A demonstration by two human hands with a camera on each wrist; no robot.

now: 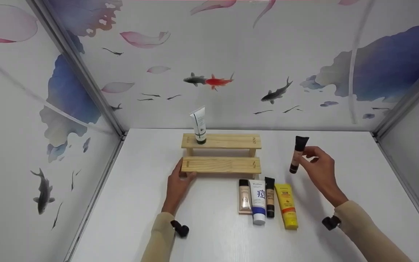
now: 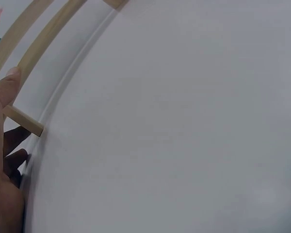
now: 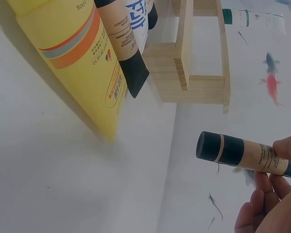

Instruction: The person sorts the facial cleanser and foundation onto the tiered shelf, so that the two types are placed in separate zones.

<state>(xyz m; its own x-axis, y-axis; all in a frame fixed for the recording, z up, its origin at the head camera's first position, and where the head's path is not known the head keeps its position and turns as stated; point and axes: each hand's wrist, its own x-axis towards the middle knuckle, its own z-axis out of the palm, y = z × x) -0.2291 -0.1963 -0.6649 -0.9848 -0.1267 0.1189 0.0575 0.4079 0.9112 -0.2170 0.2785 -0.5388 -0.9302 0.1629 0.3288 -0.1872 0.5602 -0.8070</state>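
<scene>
Beige sleeves (image 1: 367,227) sit closest to the lens, so start there and work up. Left hand (image 1: 178,183) has its thumb on the front edge of the lower shelf and fingers curled round that end, so it's gripping the rack (image 1: 220,165). Right hand (image 1: 320,171) pinches a dark tube (image 1: 296,156) between thumb and fingers, cap down, slightly tilted, off the table (image 1: 122,211) and apart from the rack, over on its right.

My read: they're mid-way through putting tubes on the shelves. Next move probably calls for swinging this one left and setting it cap-down, keeping the rack steady. One white tube (image 1: 200,127) stands on the upper shelf's left end.

Labels: the blue-and-white tube (image 1: 258,196) has a big blue Chinese character, looks like 痘. Print on the yellow tube (image 1: 286,205), black tube (image 1: 270,198) and pinkish tube (image 1: 244,198) is too small or upside down for me; can't call any brands.
</scene>
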